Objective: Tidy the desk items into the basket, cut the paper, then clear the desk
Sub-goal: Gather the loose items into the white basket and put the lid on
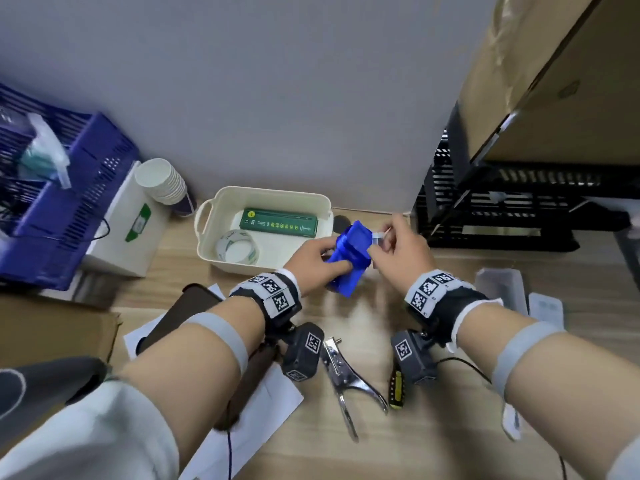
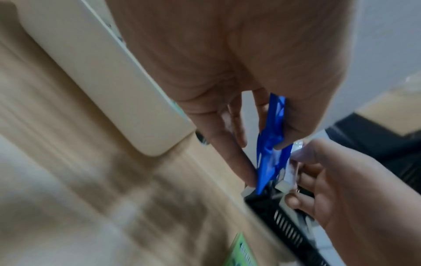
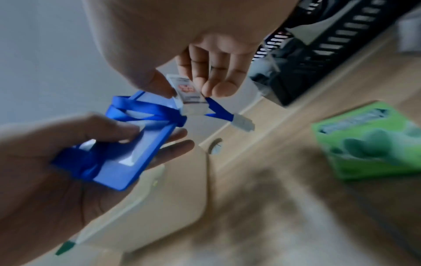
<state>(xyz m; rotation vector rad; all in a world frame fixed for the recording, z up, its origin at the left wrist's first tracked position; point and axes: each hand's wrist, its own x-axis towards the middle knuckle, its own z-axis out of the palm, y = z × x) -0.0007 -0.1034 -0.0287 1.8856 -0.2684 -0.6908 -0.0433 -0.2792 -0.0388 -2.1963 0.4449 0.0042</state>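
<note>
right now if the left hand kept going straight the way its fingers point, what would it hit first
Probably the right hand, which meets it at the blue badge holder they both hold; depth is unclear, so the cream basket rim could be close too.

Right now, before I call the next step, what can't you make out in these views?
- Card pinched by the right hand: print blurred in the right wrist view, tiny in the head view.
- Blue badge holder in the left hand: face partly covered by its wound lanyard.
- Green box in the basket: label too small.
- Yellow-and-black tool: mostly behind the right wrist camera.
</note>
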